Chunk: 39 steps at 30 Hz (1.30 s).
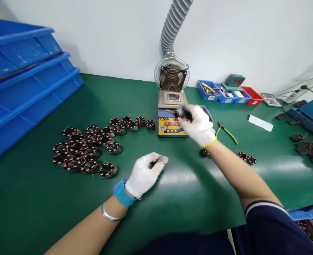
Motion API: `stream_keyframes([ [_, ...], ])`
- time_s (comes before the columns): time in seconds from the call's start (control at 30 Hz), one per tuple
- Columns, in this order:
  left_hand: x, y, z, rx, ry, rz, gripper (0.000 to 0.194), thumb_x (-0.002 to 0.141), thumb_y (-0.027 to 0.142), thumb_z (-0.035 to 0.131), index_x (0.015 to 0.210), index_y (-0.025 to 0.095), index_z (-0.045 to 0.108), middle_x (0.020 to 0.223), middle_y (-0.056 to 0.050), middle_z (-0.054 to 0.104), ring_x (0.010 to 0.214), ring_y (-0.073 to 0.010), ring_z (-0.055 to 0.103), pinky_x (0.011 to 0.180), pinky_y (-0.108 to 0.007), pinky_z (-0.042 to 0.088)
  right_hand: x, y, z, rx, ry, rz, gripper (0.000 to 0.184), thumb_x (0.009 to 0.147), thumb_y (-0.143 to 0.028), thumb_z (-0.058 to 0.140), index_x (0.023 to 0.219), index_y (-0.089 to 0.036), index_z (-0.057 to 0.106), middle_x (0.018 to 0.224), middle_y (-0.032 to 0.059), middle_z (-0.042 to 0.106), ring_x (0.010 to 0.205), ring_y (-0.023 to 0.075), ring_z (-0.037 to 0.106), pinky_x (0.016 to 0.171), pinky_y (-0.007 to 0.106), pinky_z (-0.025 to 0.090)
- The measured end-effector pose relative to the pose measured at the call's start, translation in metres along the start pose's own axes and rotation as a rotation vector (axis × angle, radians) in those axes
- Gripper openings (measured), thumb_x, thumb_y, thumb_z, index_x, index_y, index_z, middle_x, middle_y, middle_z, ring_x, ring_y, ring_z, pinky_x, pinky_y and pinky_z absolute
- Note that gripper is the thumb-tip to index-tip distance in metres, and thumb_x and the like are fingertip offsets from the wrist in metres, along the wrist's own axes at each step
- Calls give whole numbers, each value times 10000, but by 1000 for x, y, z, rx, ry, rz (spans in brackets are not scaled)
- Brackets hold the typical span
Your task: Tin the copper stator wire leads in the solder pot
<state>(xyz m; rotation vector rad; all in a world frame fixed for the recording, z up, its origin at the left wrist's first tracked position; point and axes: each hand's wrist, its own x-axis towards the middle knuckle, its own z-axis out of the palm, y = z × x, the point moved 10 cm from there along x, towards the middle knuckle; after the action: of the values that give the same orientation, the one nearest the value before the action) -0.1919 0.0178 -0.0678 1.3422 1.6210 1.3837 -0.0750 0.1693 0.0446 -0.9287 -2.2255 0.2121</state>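
In a white glove, my right hand (pixel 199 124) grips a dark wound motor stator (pixel 183 113), blurred by motion, in front of the solder pot (pixel 173 99) with its yellow display panel. Silvery metal shows in the pot's square opening. My left hand (pixel 146 173), gloved too and with a blue band at the wrist, is closed over the green mat, thumb against fingers. Whatever may be inside its curl is hidden. Many stators (pixel 76 148) with copper windings stand grouped to the left, and a short row of them (pixel 132 125) leads toward the pot.
A fan (pixel 172 78) with a grey duct (pixel 173 26) stands behind the pot. Green-handled cutters (pixel 226 132) and several stators (pixel 245 157) lie to the right. Small blue bins (pixel 208 92) and a red bin (pixel 253 95) line the wall. Stacked blue crates (pixel 26 81) rise at left.
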Motion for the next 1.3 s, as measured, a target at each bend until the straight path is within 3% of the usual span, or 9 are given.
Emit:
stream_keyframes([
  [0.1, 6, -12, 24, 97, -157, 48, 177, 796, 335, 584, 791, 182, 672, 806, -47, 715, 746, -176, 651, 721, -297, 518, 75, 3, -3, -290, -52, -70, 462, 780, -338, 621, 1220, -214, 553, 1105, 83, 570, 1046, 286, 576, 879, 500, 479],
  [0.2, 12, -27, 26, 52, -161, -19, 205, 804, 349, 565, 838, 174, 665, 843, -62, 720, 778, -188, 660, 747, -314, 526, 128, 3, 11, -516, -162, -115, 436, 785, -302, 634, 1198, -189, 552, 1095, 89, 545, 1043, 306, 573, 850, 523, 468],
  [0.37, 15, -32, 21, -7, -159, -32, 211, 806, 355, 568, 863, 173, 657, 872, -64, 717, 810, -188, 661, 776, -316, 525, 159, 3, 41, -712, -260, -155, 339, 825, -266, 623, 1132, -128, 583, 1079, 117, 529, 1086, 341, 550, 876, 564, 436],
  [0.53, 14, -34, 24, -5, -181, -14, 200, 825, 354, 560, 865, 181, 651, 878, -54, 711, 814, -178, 654, 775, -299, 519, 160, 5, 66, -663, -227, -252, 281, 818, -292, 633, 1020, -97, 631, 993, 125, 551, 1070, 366, 546, 870, 642, 403],
  [0.77, 15, -29, 24, 64, -187, 16, 207, 846, 367, 546, 872, 191, 651, 866, -38, 705, 791, -171, 643, 738, -287, 503, 155, 1, 75, -683, -228, -325, 212, 845, -260, 572, 962, -96, 637, 1003, 145, 562, 1067, 348, 545, 859, 615, 426],
  [0.9, 15, -29, 24, 54, -181, 22, 214, 848, 376, 551, 875, 190, 653, 869, -39, 705, 804, -173, 643, 752, -291, 504, 152, -5, 70, -737, -317, -252, 262, 799, -132, 586, 1055, -86, 618, 1087, 178, 556, 1081, 373, 540, 846, 617, 432],
  [1.03, 17, -38, 21, -39, -124, -59, 285, 821, 413, 594, 957, 167, 646, 926, -67, 709, 837, -181, 651, 793, -309, 517, 148, -16, 41, -617, -267, -166, 410, 739, -176, 671, 1140, -129, 603, 1130, 148, 557, 1101, 367, 529, 880, 609, 426],
  [1.17, 20, -45, 7, -125, 46, -132, 422, 800, 439, 624, 1096, 137, 611, 994, -97, 702, 820, -173, 652, 770, -305, 536, 116, -22, 20, -398, -175, -82, 434, 750, -322, 669, 1169, -227, 610, 1106, 78, 607, 1018, 301, 586, 867, 544, 478],
  [1.3, 21, -38, -4, -168, 160, -78, 540, 829, 412, 599, 1281, 131, 511, 1194, -131, 647, 864, -167, 665, 781, -290, 549, 51, -15, 46, 59, -237, 107, 420, 733, -370, 680, 1120, -211, 639, 977, 31, 679, 926, 216, 631, 890, 428, 512],
])
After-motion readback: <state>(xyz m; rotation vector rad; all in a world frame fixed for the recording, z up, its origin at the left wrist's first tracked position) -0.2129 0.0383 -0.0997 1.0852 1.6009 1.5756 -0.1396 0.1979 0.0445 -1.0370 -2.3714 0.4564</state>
